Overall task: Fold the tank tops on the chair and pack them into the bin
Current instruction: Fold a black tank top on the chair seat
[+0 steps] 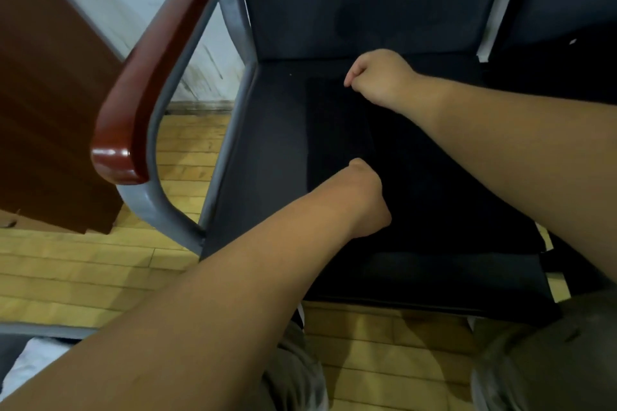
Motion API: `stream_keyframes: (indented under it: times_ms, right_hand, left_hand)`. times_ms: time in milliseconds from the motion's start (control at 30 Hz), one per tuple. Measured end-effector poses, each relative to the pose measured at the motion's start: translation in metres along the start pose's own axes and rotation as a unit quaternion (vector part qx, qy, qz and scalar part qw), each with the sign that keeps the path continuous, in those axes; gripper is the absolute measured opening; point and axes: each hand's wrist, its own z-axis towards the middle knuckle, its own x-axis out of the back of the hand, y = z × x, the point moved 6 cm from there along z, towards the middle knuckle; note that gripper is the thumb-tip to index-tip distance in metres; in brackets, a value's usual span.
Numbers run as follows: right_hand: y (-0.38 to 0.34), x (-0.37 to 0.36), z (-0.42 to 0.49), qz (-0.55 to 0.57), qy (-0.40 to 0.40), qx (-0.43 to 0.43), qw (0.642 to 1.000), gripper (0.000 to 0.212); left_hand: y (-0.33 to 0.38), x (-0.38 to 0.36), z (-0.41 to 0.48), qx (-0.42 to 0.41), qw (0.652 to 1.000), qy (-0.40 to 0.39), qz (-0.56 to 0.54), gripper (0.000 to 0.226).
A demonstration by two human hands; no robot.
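text: nothing readable tbh | labels/brands: none legible on the chair (pixel 267 150) or the dark cloth (pixel 434 203) on it | numbers: 0 | signs: none

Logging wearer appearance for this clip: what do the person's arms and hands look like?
Both forearms are bare to the frame edge, no sleeve in view. The left hand and right hand are ungloved; no watch, bracelet or ring shows, though most fingers are hidden.
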Motion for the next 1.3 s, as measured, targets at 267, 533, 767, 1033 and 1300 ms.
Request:
stream_keyframes:
  times_ms: [267,533,767,1033,1300]
  right_hand:
    - [0.029,0.043,-0.002,-0.035,0.022,0.01,0.999,0.028]
    - [0.084,0.096,-0.017,-0.08,0.02,-0.028,0.996,0.028]
    - [0.126,0.12,-0.025,-0.151,-0.012,-0.064,0.986,0.034]
    - [0.162,0.128,-0.024,-0.183,-0.062,-0.098,0.976,0.04]
    - [0.174,0.129,-0.024,-0.158,-0.085,-0.125,0.976,0.053]
  left_hand:
    - [0.026,0.0,0.01,-0.041,0.998,0.023,0.049,0.054]
    - [0.067,-0.017,0.021,-0.17,0.983,0.017,0.059,0.013]
    - [0.132,-0.05,0.024,-0.329,0.939,-0.012,0.094,0.038]
    - [0.178,-0.09,0.026,-0.38,0.901,-0.053,0.202,0.043]
    - [0.19,-0.086,0.03,-0.371,0.907,-0.025,0.198,0.011]
